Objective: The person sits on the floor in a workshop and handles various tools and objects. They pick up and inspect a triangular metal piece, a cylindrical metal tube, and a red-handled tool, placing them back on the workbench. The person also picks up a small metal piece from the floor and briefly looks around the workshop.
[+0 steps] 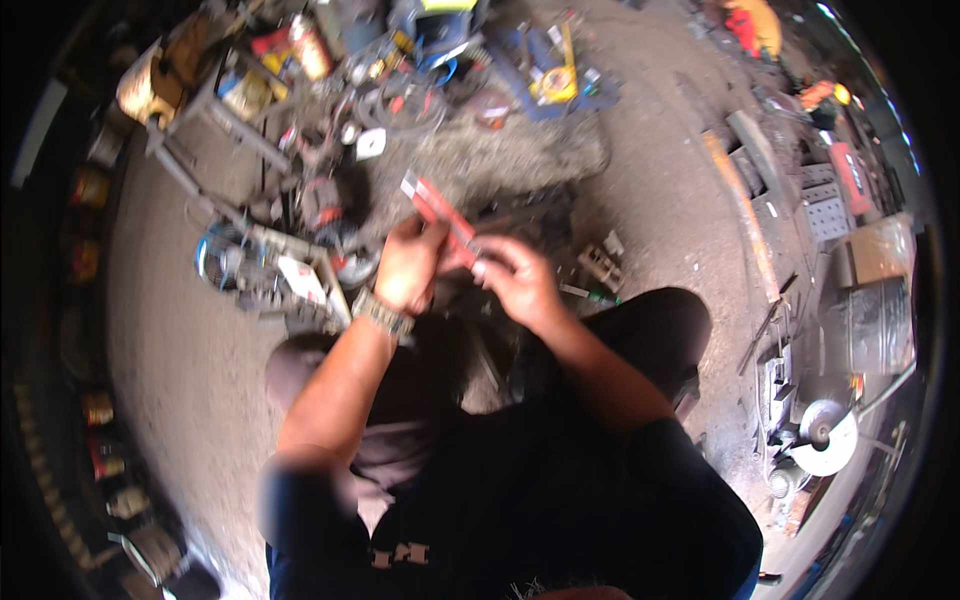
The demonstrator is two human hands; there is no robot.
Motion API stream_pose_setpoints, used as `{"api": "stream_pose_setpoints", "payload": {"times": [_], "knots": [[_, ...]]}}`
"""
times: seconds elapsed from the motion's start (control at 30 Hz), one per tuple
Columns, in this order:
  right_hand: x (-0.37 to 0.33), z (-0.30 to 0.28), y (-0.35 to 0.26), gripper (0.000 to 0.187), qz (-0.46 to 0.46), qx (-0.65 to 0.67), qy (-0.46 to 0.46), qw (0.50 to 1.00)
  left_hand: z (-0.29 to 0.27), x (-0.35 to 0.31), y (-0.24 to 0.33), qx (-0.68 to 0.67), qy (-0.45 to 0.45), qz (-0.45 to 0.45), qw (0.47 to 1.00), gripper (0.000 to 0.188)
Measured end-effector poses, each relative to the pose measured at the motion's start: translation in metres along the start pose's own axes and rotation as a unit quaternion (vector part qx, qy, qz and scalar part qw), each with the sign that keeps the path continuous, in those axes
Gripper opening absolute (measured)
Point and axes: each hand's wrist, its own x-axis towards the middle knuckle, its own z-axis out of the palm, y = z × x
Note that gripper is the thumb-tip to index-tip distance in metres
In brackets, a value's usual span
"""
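Observation:
A long, narrow red object (pixel 437 208) with a pale tip is held in front of my knees, slanting from upper left to lower right. Blur hides its exact kind. My left hand (pixel 408 265), with a patterned band at the wrist, is closed around its middle from the left. At the lower right end, the fingers of my right hand (pixel 521 284) pinch it. Beyond the hands lies a rough grey block (pixel 500 150), with dark metal pieces on its near side.
Cables and tools crowd the floor ahead, with a yellow tape measure (pixel 556 86) on a blue cloth. A metal frame (pixel 235 132) stands at left, near a reddish motor-like machine (pixel 322 203). At right are a rusty bar (pixel 740 215) and a cut-off saw (pixel 822 432).

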Motion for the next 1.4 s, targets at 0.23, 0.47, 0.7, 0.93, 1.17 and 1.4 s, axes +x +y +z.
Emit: {"api": "stream_pose_setpoints", "payload": {"times": [0.23, 0.47, 0.7, 0.93, 1.17, 1.4], "knots": [[0.0, -0.012, -0.016, 0.029, -0.052, -0.182, -0.039, 0.981, -0.006, 0.014, -0.016, 0.074, -0.009, -0.01, 0.997, 0.021], [-0.012, -0.004, -0.018, 0.018, -0.132, -0.235, 0.028, 0.963, -0.004, 0.005, -0.024, 0.065, -0.028, -0.02, 0.997, 0.022], [-0.022, -0.004, -0.016, 0.011, -0.242, -0.333, 0.067, 0.909, 0.0, -0.007, -0.034, 0.091, -0.035, 0.004, 0.995, 0.025], [-0.024, -0.006, -0.02, 0.009, -0.235, -0.356, 0.079, 0.901, 0.011, -0.014, -0.032, 0.114, -0.002, -0.024, 0.993, 0.029], [-0.024, -0.01, -0.008, 0.012, -0.204, -0.413, 0.111, 0.881, 0.018, -0.013, -0.048, 0.198, 0.015, 0.067, 0.978, 0.014], [-0.017, -0.014, 0.017, 0.012, -0.069, -0.339, 0.172, 0.922, 0.024, -0.01, -0.067, 0.369, 0.069, 0.201, 0.905, 0.013]]}}
